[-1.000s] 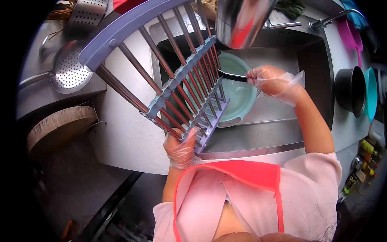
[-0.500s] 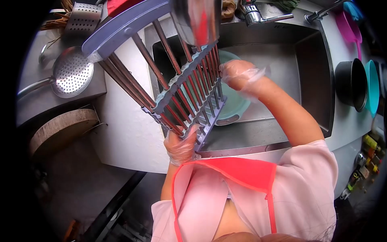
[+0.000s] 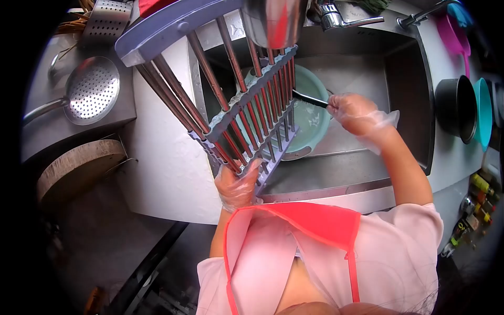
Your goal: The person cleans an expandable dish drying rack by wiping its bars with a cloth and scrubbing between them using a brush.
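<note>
A tall dish rack with metal rods and purple plastic ends stands tilted over the left side of the sink. Its grey-blue notched strips look wet and have whitish patches. A shiny metal cup is at its upper end. My left hand, in a clear plastic glove, is wrapped around the rack's lower part. In my gloved right hand is a slim black-handled tool, whose far end is hidden behind the rods. Behind the rack, a pale green basin with water sits in the sink.
The steel sink has a faucet at its back. A perforated skimmer and a round wooden board are at left. On the right are a black pot, a turquoise basin and a pink scoop.
My right hand has drawn back to the right, away from the rack, bringing the black handle into view. The rack has shifted slightly right; my left hand keeps its hold.
</note>
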### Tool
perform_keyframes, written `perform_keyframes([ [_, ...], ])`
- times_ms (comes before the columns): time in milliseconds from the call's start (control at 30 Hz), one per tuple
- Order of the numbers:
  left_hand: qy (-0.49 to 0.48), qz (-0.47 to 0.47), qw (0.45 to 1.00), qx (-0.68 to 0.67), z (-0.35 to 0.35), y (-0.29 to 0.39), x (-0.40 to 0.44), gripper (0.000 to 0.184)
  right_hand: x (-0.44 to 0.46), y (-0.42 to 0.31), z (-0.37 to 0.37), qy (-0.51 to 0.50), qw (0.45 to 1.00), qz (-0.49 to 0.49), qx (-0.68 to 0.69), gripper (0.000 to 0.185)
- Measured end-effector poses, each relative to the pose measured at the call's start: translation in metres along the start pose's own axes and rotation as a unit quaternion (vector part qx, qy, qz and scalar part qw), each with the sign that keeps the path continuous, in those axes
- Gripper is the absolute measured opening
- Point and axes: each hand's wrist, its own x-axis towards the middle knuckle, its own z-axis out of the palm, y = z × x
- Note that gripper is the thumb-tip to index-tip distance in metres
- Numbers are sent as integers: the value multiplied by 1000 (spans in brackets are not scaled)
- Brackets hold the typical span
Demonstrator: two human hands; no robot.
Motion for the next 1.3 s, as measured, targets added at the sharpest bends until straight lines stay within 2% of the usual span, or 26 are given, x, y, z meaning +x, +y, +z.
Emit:
perform_keyframes([
  [33, -4, -6, 1000, 2, 0, 0, 0, 31, -8, 0, -8, -12, 999, 37, 3, 22],
  [100, -5, -12, 1000, 6, 0, 2, 2, 31, -18, 0, -19, 1, 999, 42, 20, 20],
  [200, -1, -38, 997, -62, -1, 2, 2, 29, -19, -4, -16, 6, 998, 46, 44, 19],
  [267, -22, -118, 991, -66, -2, -1, 0, 27, -12, -9, -12, 1, 998, 42, 45, 19],
  [433, -16, -74, 996, -53, -1, -3, 0, 25, 37, -21, 18, -16, 994, -90, 55, 19],
  [500, -17, -75, 995, -57, -2, -4, 0, 24, 32, -26, 20, -3, 998, -66, 16, 19],
  [567, -12, -179, 977, -115, -3, -1, 1, 25, 19, -12, 5, -16, 995, -97, -2, 21],
  [600, -7, -181, 976, -118, -4, -3, 2, 25, 13, -14, -5, -68, 996, -24, 61, 21],
  [633, -21, -181, 974, -135, -5, -3, 3, 25, 18, -16, -4, -69, 996, -25, 59, 21],
  [700, -45, -178, 971, -152, -4, -5, 2, 26, 31, -23, 0, -18, 992, -127, -23, 16],
  [767, -16, -16, 999, -48, 1, -9, 3, 27, 46, -31, 11, -4, 988, -144, -63, 12],
  [800, 9, 35, 999, 13, 1, 1, 4, 28, 45, -32, 12, 1, 988, -141, -68, 12],
  [900, 23, -13, 999, -45, 0, -4, 1, 29, 24, -21, 1, -23, 993, -111, -40, 11],
  [933, 28, -15, 998, -49, 1, -7, 0, 29, 15, -20, -6, -41, 996, -71, 21, 12],
  [967, 15, -60, 994, -92, -1, -12, -2, 29, 8, -19, -8, -59, 994, -27, 87, 13],
  [1000, -7, -107, 985, -135, -3, -13, -5, 28, 12, -25, -3, -36, 997, -72, 18, 14],
  [1100, -11, -119, 986, -113, 1, -7, -8, 28, 42, -45, 19, -4, 995, -103, -18, 17],
  [1133, 5, -65, 996, -68, 2, -6, -8, 29, 44, -45, 25, 15, 994, -97, -41, 20],
  [1233, 1, -98, 990, -105, 1, -9, -6, 30, 16, -16, 18, 14, 998, -61, -23, 18],
  [1267, -17, -32, 999, -33, 0, -11, -3, 30, 8, -12, 14, 12, 997, -67, -31, 18],
  [1300, -11, -34, 999, -35, 0, -9, -2, 30, -4, -9, 9, 24, 998, -52, -13, 17],
])
